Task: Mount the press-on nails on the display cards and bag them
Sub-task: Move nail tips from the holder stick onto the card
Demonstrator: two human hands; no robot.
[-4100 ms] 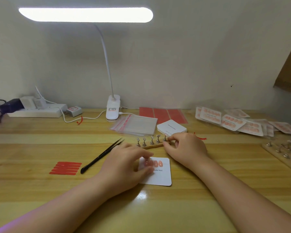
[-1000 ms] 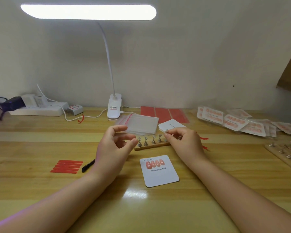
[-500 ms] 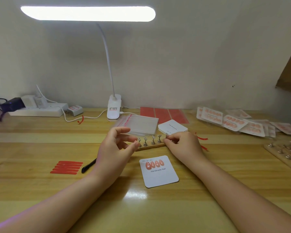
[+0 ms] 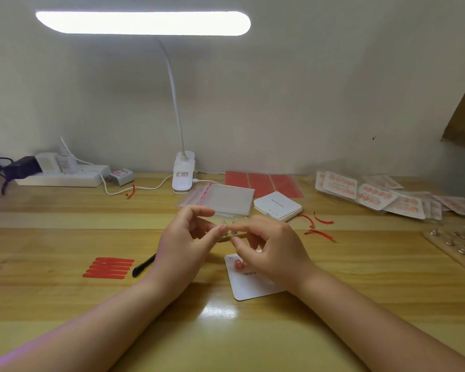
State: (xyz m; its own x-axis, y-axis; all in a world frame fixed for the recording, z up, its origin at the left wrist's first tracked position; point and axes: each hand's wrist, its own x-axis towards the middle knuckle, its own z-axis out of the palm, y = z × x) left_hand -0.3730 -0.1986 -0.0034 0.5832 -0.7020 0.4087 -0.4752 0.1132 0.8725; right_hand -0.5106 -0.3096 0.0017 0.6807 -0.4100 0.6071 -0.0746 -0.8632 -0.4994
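Observation:
A white display card [image 4: 253, 287] lies on the wooden table, with pink press-on nails [image 4: 238, 264] stuck along its top edge, partly hidden by my right hand. My right hand [image 4: 271, 251] hovers over the card's top, its thumb and forefinger pinched together on a tiny nail that barely shows. My left hand [image 4: 184, 237] is raised just left of it, fingers loosely curled and thumb spread, holding nothing visible. Between the hands shows the small wooden nail stand [image 4: 232, 232] with metal pins. A stack of clear bags [image 4: 226, 200] lies behind the stand.
A stack of blank cards [image 4: 278, 205] and red sheets [image 4: 263, 182] sit behind. Bagged finished cards [image 4: 373, 197] lie at the back right, and another pin stand [image 4: 457, 248] at the right edge. Black tweezers [image 4: 144, 265] and red strips [image 4: 108, 268] lie left. A lamp base [image 4: 183, 173] and a power strip [image 4: 62, 178] stand by the wall.
My right hand has left the stand's right end and come left and nearer, over the card's top. My left hand stays raised in the same spot.

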